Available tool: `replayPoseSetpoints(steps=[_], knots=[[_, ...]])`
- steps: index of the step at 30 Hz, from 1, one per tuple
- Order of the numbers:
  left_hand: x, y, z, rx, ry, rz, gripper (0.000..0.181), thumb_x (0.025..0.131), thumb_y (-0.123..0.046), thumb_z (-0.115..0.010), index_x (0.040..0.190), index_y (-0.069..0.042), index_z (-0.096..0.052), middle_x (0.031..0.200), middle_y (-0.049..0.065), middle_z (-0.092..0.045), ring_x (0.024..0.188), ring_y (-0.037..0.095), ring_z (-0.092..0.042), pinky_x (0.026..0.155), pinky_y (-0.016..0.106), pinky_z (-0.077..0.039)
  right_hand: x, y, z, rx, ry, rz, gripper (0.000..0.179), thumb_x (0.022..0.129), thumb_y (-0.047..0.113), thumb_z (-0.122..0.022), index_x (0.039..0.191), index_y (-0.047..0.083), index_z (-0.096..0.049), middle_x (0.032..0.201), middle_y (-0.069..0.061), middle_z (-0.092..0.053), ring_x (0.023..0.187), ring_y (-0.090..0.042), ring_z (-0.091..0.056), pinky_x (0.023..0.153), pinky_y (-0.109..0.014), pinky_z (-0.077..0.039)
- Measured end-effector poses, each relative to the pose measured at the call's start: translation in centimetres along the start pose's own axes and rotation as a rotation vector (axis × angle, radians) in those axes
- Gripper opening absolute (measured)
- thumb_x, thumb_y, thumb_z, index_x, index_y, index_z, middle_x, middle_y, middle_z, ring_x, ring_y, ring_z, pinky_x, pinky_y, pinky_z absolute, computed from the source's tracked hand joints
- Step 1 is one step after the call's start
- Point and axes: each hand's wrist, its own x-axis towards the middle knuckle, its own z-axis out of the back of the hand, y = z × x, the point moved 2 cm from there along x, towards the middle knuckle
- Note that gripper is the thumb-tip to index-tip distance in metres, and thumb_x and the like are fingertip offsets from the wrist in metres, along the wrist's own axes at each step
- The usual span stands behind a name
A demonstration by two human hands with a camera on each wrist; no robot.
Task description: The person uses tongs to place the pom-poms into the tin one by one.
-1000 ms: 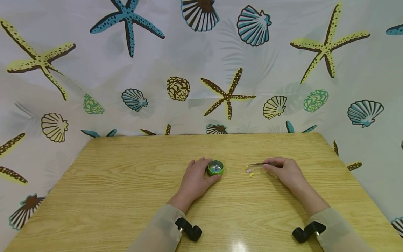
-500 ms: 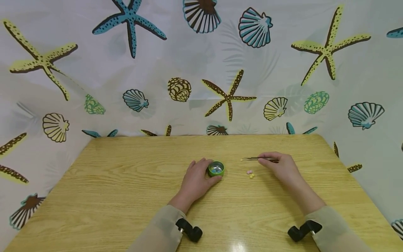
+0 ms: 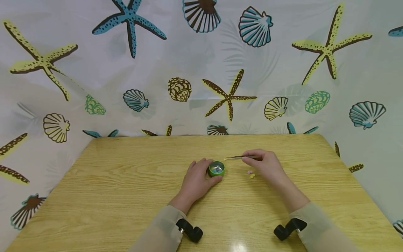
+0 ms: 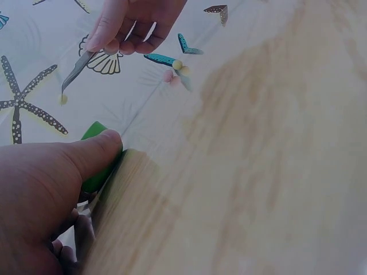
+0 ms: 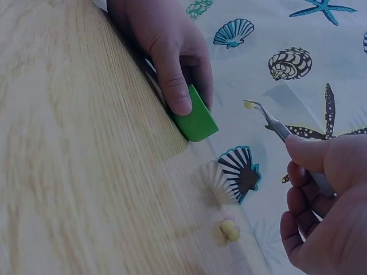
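My left hand [image 3: 196,182] holds a small round green tin [image 3: 218,175] on the table, thumb on the near side and fingers round the far side. The tin's inside is silvery, with some bluish bits at the bottom. Metal tweezers [image 3: 235,157] with a bent tip are pinched in my right hand [image 3: 265,163]. Their tip grips a small yellow bead [image 5: 249,105], just above and to the right of the tin's rim. On the table below my right hand lie pink beads [image 3: 249,172] and yellow beads [image 3: 252,176] in a little cluster.
The wooden table [image 3: 110,185] spreads out on both sides of the hands. Behind it hangs a white cloth [image 3: 151,63] printed with starfish and shells. A black camera mount [image 3: 190,231] sits on the left sleeve, another mount [image 3: 289,229] on the right.
My right hand has lifted a yellow bead from the cluster with the tweezers and carried it left to the tin. The left hand and the tin have stayed in place.
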Motion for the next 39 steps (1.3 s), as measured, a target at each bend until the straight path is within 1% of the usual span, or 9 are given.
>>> replayPoseSetpoints(steps=[5, 9, 14, 17, 24, 30, 33, 37, 39], knots=[[0.0, -0.3, 0.1, 0.0, 0.008, 0.009, 0.063, 0.1, -0.037, -0.086, 0.149, -0.003, -0.064, 0.151, 0.018, -0.065, 0.155, 0.039, -0.047, 0.136, 0.056, -0.019, 0.3, 0.2, -0.9, -0.028, 0.002, -0.005, 0.026, 0.107, 0.026, -0.079, 0.127, 0.01, -0.081, 0.127, -0.013, -0.076, 0.11, -0.03, -0.071, 0.078, -0.036, -0.067], [0.1, -0.4, 0.2, -0.005, 0.011, 0.016, 0.064, 0.101, -0.037, -0.085, 0.151, -0.003, -0.063, 0.153, 0.018, -0.064, 0.156, 0.039, -0.046, 0.136, 0.055, -0.018, 0.3, 0.2, -1.4, -0.046, 0.005, -0.004, 0.024, 0.107, 0.026, -0.078, 0.125, 0.011, -0.082, 0.126, -0.011, -0.076, 0.102, -0.029, -0.069, 0.074, -0.033, -0.062], [0.1, -0.5, 0.2, -0.003, 0.011, 0.014, 0.063, 0.101, -0.037, -0.085, 0.15, -0.003, -0.063, 0.153, 0.019, -0.064, 0.155, 0.039, -0.046, 0.136, 0.057, -0.019, 0.3, 0.1, -1.9, -0.055, -0.003, -0.024, 0.02, 0.107, 0.025, -0.078, 0.123, 0.013, -0.083, 0.121, -0.009, -0.073, 0.084, -0.028, -0.062, 0.063, -0.03, -0.054], [0.1, -0.5, 0.2, 0.003, 0.006, 0.009, 0.063, 0.101, -0.037, -0.085, 0.15, -0.002, -0.064, 0.152, 0.019, -0.064, 0.155, 0.04, -0.047, 0.135, 0.057, -0.02, 0.3, 0.1, -2.1, -0.057, -0.009, -0.035, 0.02, 0.107, 0.025, -0.078, 0.122, 0.014, -0.084, 0.119, -0.008, -0.073, 0.079, -0.026, -0.059, 0.059, -0.029, -0.051], [0.2, -0.3, 0.2, 0.005, 0.001, 0.004, 0.063, 0.101, -0.036, -0.085, 0.149, -0.002, -0.064, 0.151, 0.019, -0.065, 0.154, 0.04, -0.048, 0.135, 0.057, -0.021, 0.2, 0.1, -2.2, -0.06, -0.007, -0.037, 0.02, 0.107, 0.025, -0.078, 0.122, 0.013, -0.084, 0.122, -0.008, -0.073, 0.086, -0.023, -0.058, 0.062, -0.03, -0.05], [0.2, -0.2, 0.1, 0.005, 0.005, 0.007, 0.064, 0.101, -0.037, -0.084, 0.15, -0.001, -0.064, 0.152, 0.019, -0.064, 0.154, 0.039, -0.048, 0.135, 0.056, -0.021, 0.2, 0.2, -2.1, -0.04, -0.004, -0.043, 0.021, 0.107, 0.026, -0.078, 0.124, 0.013, -0.083, 0.124, -0.009, -0.073, 0.083, -0.025, -0.06, 0.061, -0.03, -0.051], [0.2, -0.2, 0.1, 0.005, 0.008, 0.01, 0.064, 0.101, -0.037, -0.084, 0.15, -0.001, -0.063, 0.152, 0.019, -0.064, 0.155, 0.039, -0.047, 0.136, 0.056, -0.02, 0.2, 0.1, -1.9, -0.044, -0.007, -0.043, 0.022, 0.107, 0.026, -0.078, 0.124, 0.014, -0.083, 0.127, -0.009, -0.074, 0.09, -0.027, -0.064, 0.067, -0.033, -0.056], [0.2, -0.2, 0.0, 0.007, 0.009, 0.011, 0.063, 0.101, -0.037, -0.085, 0.15, -0.002, -0.064, 0.151, 0.018, -0.065, 0.155, 0.039, -0.047, 0.135, 0.056, -0.02, 0.1, 0.2, -1.4, -0.034, -0.009, -0.044, 0.024, 0.108, 0.027, -0.077, 0.127, 0.014, -0.082, 0.132, -0.009, -0.074, 0.109, -0.027, -0.069, 0.082, -0.039, -0.064], [0.1, -0.2, 0.0, 0.007, 0.009, 0.011, 0.063, 0.101, -0.037, -0.085, 0.149, -0.002, -0.064, 0.151, 0.018, -0.065, 0.155, 0.039, -0.048, 0.135, 0.056, -0.021, 0.0, 0.3, -1.1, -0.016, -0.01, -0.051, 0.025, 0.108, 0.027, -0.077, 0.129, 0.013, -0.082, 0.133, -0.01, -0.073, 0.114, -0.029, -0.069, 0.085, -0.041, -0.066]])
